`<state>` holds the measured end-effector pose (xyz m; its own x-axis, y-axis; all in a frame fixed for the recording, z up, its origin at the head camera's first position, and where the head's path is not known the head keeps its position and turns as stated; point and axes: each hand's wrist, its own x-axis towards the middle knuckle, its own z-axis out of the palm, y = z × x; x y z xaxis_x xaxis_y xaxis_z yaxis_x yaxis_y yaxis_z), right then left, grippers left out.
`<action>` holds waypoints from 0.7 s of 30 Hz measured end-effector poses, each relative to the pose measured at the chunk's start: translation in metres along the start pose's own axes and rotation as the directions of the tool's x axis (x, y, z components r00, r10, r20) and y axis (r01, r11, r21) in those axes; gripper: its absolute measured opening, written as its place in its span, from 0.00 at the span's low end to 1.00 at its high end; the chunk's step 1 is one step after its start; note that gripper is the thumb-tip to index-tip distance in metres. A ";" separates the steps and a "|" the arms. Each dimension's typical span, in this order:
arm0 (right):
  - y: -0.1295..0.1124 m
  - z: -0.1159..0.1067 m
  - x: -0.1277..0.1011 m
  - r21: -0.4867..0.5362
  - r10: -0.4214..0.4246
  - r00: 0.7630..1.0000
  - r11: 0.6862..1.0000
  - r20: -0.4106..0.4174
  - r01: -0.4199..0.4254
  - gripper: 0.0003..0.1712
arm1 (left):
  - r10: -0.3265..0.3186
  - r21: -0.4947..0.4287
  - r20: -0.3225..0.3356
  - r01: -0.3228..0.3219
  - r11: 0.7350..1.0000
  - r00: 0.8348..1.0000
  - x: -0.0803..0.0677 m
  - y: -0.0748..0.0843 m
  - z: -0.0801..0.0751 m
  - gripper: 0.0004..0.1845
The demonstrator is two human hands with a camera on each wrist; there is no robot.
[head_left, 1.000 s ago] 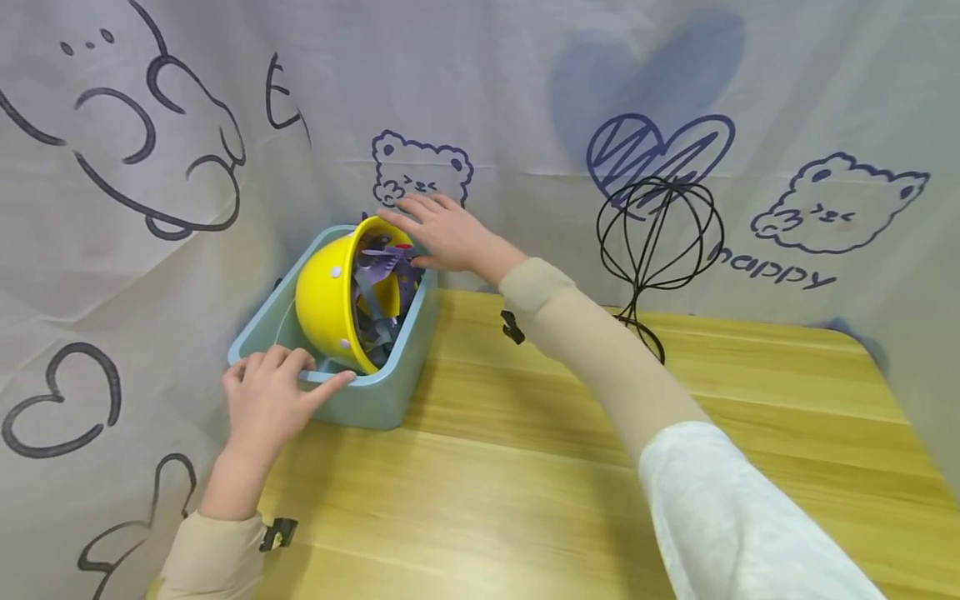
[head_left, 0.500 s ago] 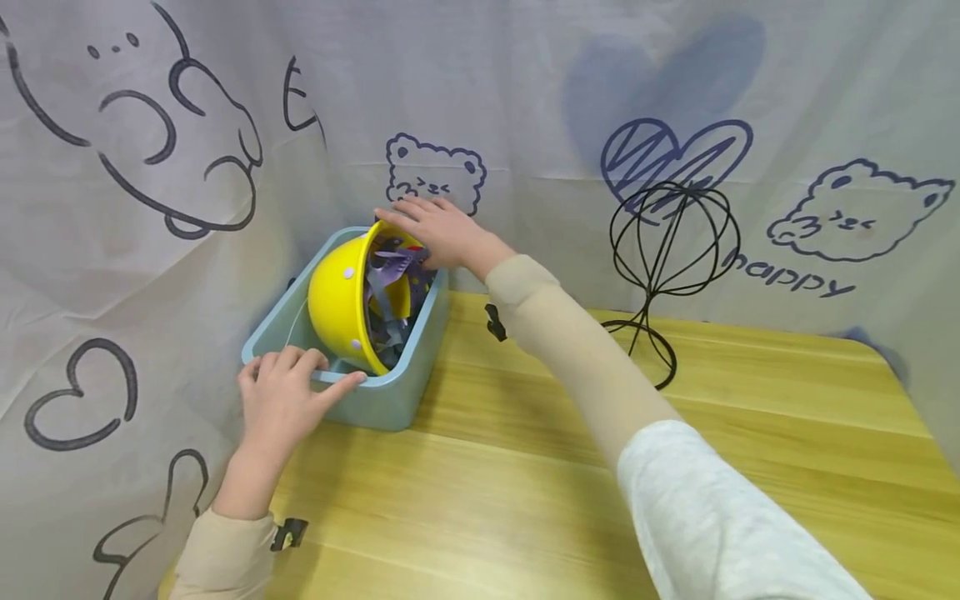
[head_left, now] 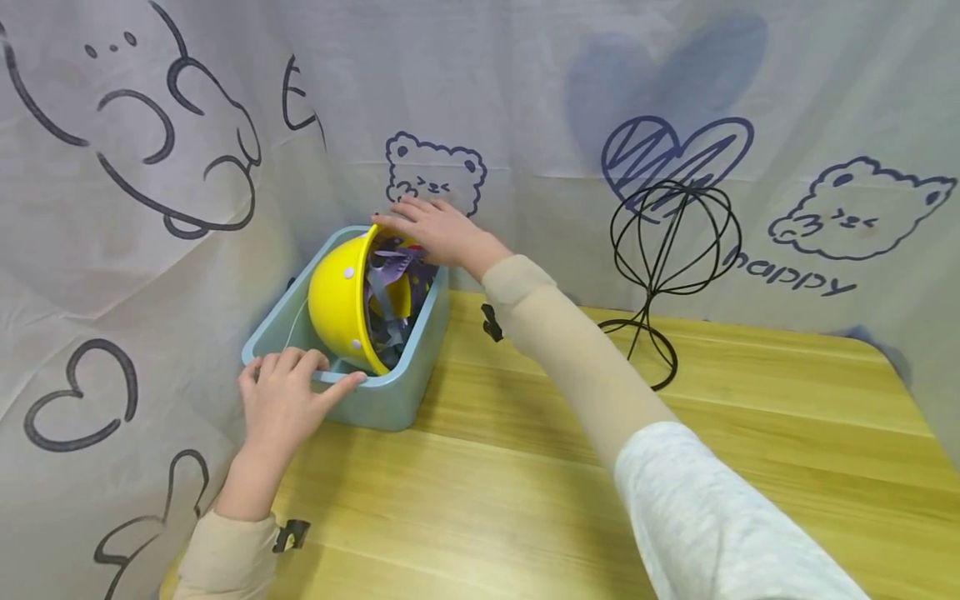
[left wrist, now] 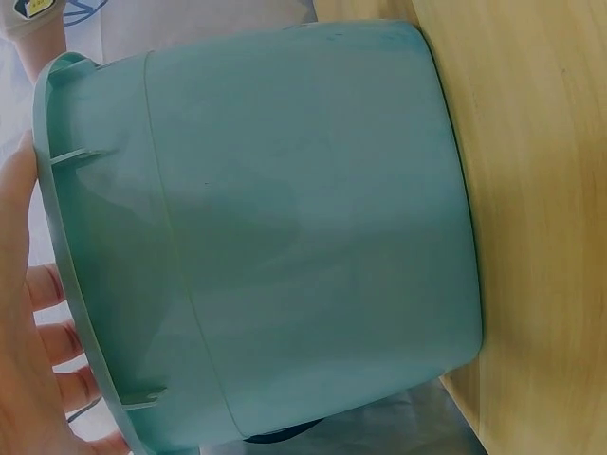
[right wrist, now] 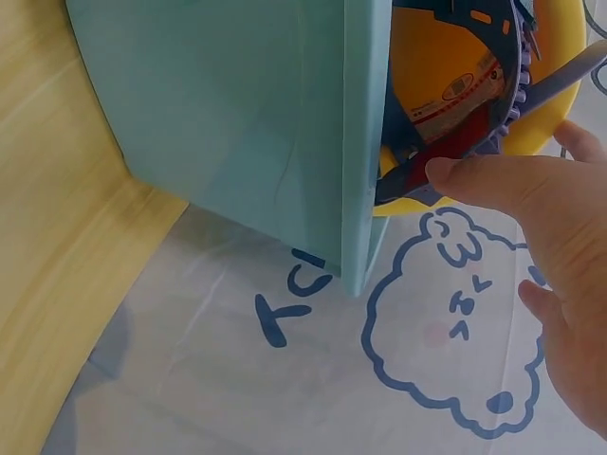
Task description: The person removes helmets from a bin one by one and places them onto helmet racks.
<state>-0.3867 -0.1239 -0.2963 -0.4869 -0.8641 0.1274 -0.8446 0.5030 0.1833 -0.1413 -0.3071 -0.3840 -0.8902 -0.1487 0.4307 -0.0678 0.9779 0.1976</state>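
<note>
In the head view, a blue bin (head_left: 375, 404) stands upright on the wooden table (head_left: 487, 483), near the light cloth (head_left: 525, 83) at the left and back. Inside it lies a yellow helmet (head_left: 333, 292) with pale dots, tipped on its side, its far edge rising above the bin. The dome faces left and the open side faces right; the long line of its rim runs from the far end to the near end, a little slanted. Purple and grey straps (head_left: 390, 271) fill the hollow. The left hand (head_left: 279, 398) holds the bin's near rim, fingers bent over it and thumb stretched along it. The right hand (head_left: 442, 235) is at the helmet's far edge. Farther right, a black wire stand (head_left: 649, 292) rests on the table.

In the left wrist view, the bin's outer wall fills most of the frame, its base flat on the table; four fingertips show beyond its lip, spaced apart.

In the right wrist view, the right thumb presses a red part (right wrist: 465, 133) inside the helmet while fingers reach the outer side of the yellow rim, so the edge sits clamped between them.
</note>
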 end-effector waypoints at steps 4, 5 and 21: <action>0.001 -0.001 0.002 -0.023 -0.001 1.000 1.000 0.007 0.001 0.50 | 0.009 -0.003 -0.024 -0.009 1.000 1.000 0.000 0.001 0.001 0.31; 0.001 -0.001 0.002 -0.026 -0.005 1.000 1.000 0.007 0.005 0.51 | 0.011 -0.005 -0.031 -0.011 1.000 0.999 0.000 0.001 0.002 0.31; -0.011 -0.016 -0.003 -0.027 -0.066 0.996 0.997 0.065 0.068 0.51 | 0.005 -0.017 -0.045 -0.006 1.000 0.999 0.001 0.000 0.005 0.31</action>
<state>-0.3723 -0.1270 -0.2829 -0.4438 -0.8947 0.0512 -0.8692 0.4436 0.2182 -0.1441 -0.3060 -0.3884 -0.8691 -0.1502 0.4713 -0.0550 0.9762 0.2098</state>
